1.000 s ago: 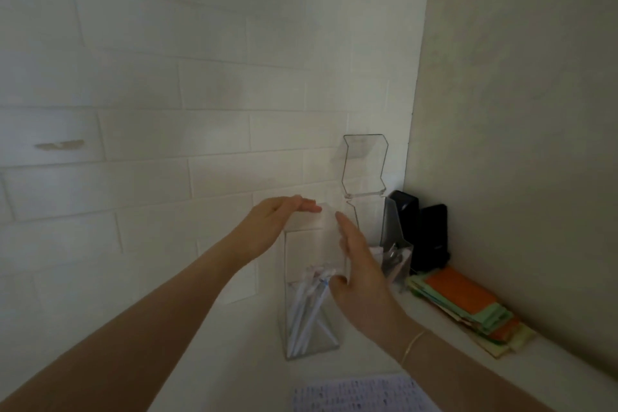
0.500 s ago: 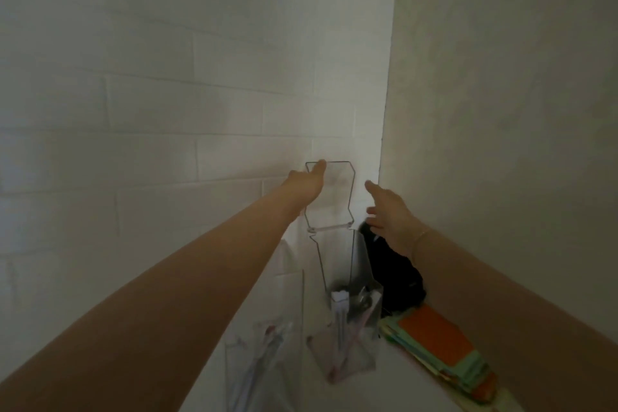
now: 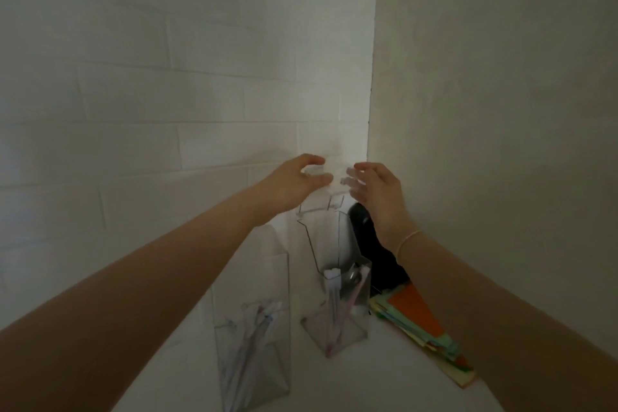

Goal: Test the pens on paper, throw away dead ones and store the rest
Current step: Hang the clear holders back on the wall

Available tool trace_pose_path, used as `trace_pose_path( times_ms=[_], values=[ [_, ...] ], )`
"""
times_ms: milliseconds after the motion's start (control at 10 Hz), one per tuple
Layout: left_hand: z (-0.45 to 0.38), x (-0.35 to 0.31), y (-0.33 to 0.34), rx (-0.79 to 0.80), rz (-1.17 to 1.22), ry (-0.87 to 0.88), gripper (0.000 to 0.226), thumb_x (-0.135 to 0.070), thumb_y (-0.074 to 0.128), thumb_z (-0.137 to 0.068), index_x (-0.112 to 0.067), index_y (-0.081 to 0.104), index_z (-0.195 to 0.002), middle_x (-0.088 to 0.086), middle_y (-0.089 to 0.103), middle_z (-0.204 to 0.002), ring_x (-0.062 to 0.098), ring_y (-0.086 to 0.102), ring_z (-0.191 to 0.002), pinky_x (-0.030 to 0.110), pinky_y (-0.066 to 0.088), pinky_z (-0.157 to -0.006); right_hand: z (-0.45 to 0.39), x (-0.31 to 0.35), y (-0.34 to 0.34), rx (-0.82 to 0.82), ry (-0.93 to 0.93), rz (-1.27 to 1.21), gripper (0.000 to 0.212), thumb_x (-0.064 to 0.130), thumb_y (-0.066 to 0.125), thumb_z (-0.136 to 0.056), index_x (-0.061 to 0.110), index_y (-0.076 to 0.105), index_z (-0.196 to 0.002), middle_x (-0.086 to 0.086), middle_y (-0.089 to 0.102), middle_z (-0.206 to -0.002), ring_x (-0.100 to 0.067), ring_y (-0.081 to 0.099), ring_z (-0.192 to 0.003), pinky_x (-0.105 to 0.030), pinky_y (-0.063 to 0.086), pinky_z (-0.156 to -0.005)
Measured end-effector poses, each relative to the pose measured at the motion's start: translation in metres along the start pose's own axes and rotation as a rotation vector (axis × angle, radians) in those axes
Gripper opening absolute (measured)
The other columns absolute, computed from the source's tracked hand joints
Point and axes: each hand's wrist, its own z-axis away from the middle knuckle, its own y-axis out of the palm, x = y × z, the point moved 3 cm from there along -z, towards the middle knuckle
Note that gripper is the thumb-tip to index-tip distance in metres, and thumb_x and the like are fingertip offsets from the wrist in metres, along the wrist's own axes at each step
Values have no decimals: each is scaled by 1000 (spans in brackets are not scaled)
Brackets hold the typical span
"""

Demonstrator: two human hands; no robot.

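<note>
Both hands on the clear lid (image 3: 329, 184) of the rear clear box (image 3: 337, 304) now: left hand (image 3: 294, 182) and right hand (image 3: 378, 191) pinch its side edges, lid nearly invisible against the glare. Pens (image 3: 337, 294) stand inside below; more pens (image 3: 247, 334) fill the nearer box (image 3: 254, 344), bottom cut off. Half a second ago the right hand hadn't touched.

Two clear pen holders (image 3: 254, 338) (image 3: 337, 304), two hands (image 3: 294, 184) (image 3: 378, 191), one paper stack (image 3: 421, 321).

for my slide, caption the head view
Both hands grip the clear lid above two clear pen holders.
</note>
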Motion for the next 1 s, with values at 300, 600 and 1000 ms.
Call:
trace_pose_path(
  times_ms=[300, 600, 1000],
  values=[
    [26, 2, 21, 195, -533, 103, 59, -28, 60, -89, -19, 35, -141, 7, 46, -139, 19, 45, -126, 25, 33, -100, 44, -43, -25, 74, 11, 144, 33, 7, 47, -98, 10, 53, -130, -10, 57, -129, -20, 54, -116, -34, 41, -106],
    [38, 2, 35, 173, -780, 177, 48, -26, 65, -84, -16, 48, -129, 8, 52, -129, 23, 50, -115, 32, 43, -92, 71, -72, -29, 192, -27, 226, 57, -1, 36, -98, 29, 29, -146, 0, 48, -135, 2, 63, -85, -20, 52, -76],
    [47, -5, 43, 87, -899, 155, 38, -15, 57, -84, -15, 49, -121, 8, 55, -115, 24, 55, -101, 27, 40, -72, 83, -69, -28, 258, -39, 326, 63, -1, 40, -97, 39, 24, -143, -7, 53, -133, -17, 64, -90, -29, 54, -78]
  ],
)
